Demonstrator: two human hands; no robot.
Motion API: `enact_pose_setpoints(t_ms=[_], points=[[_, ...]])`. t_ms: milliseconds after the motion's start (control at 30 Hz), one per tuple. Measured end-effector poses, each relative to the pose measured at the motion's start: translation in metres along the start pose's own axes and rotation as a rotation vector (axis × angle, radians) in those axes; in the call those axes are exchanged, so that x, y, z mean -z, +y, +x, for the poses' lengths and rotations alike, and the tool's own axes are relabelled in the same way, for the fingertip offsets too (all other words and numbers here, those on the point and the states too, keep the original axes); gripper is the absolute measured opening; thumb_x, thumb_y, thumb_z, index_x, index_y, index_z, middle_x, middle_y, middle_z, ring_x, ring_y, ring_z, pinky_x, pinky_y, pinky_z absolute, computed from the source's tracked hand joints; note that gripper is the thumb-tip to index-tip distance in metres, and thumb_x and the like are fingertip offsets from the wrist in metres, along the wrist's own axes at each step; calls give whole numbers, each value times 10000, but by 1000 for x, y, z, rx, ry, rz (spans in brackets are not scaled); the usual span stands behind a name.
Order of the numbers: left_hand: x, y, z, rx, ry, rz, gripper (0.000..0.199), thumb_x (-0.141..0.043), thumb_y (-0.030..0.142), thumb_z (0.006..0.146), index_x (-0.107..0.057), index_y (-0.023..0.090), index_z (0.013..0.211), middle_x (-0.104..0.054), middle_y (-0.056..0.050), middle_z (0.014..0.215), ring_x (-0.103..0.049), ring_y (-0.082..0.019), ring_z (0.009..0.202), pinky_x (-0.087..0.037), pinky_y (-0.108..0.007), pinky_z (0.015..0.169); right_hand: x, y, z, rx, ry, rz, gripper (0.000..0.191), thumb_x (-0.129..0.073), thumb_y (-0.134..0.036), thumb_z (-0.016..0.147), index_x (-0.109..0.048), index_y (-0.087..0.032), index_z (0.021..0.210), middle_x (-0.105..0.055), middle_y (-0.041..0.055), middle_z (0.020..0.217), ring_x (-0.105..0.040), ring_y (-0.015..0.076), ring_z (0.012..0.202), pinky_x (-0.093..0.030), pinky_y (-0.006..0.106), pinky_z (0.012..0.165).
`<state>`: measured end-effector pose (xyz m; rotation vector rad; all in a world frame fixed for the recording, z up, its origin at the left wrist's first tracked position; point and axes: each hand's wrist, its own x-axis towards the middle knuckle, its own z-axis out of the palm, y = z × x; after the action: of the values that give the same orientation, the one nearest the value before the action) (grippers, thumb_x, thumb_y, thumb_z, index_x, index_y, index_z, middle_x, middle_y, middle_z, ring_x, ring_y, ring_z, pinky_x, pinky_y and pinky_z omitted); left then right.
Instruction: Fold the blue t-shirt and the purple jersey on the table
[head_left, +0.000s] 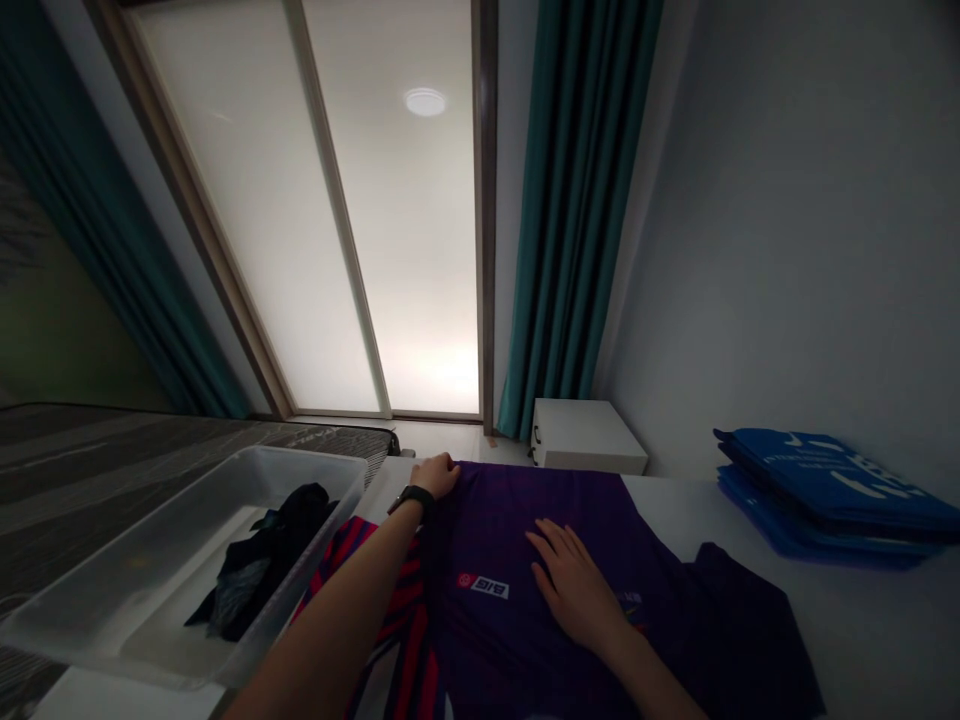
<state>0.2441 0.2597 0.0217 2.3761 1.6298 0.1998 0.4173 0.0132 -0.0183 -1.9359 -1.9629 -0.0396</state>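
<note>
A dark purple T-shirt [517,520] with a small red and white printed logo lies spread on a white table. My left hand [436,476], with a dark watch on its wrist, is closed on the shirt's far left corner at the table edge. Flat on the middle of the shirt rests my right hand [574,583], fingers extended and slightly apart. One sleeve [750,610] of the shirt stretches out to the right. Partly under my left forearm is a red and black striped garment [409,620], and the purple shirt overlaps its right side.
On the left stands a clear plastic bin [150,550] with dark crumpled clothing [274,560] inside. A stack of folded blue bags [832,490] with white print lies on the right. Beyond the table are a white cabinet [585,430], a teal curtain [581,220] and frosted sliding doors [405,250].
</note>
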Motion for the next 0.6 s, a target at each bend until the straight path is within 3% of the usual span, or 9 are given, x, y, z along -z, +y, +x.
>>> enact_pose_setpoints(t_ms=[167,333,400,600], points=[[-8,8,11,4,12,-65,137,-539,299,830,-609,194,884,-707,-111,1033,-618,-283,1052,-416,-391,896,2,-1,-8,10,-23,15,421,-359,-319,968,-515,-233,1350,-495,71,1424,-388,203,1358,-282,466,1150],[3,-4,17,51,113,-181,168,-402,275,930,-528,195,1009,-697,-108,970,-654,-232,924,-444,-314,762,-3,0,-11,-169,-33,-63,473,-354,-411,963,-482,-235,1383,-431,116,1471,-278,304,1412,-178,681,1097],[8,-14,18,68,160,-220,179,-381,274,951,-501,191,1055,-691,-108,970,-653,-222,926,-436,-300,757,-4,-1,-11,-219,-46,-90,494,-355,-430,958,-465,-236,1399,-403,129,1488,-258,324,1417,-153,716,1075],[-2,-31,-4,36,175,-329,212,-437,277,938,-504,172,1110,-687,-61,785,-663,-224,816,-413,-287,701,-4,3,-11,-197,-39,-98,542,-318,-449,964,-369,-242,1462,-351,110,1522,-254,281,1424,-142,637,1123]])
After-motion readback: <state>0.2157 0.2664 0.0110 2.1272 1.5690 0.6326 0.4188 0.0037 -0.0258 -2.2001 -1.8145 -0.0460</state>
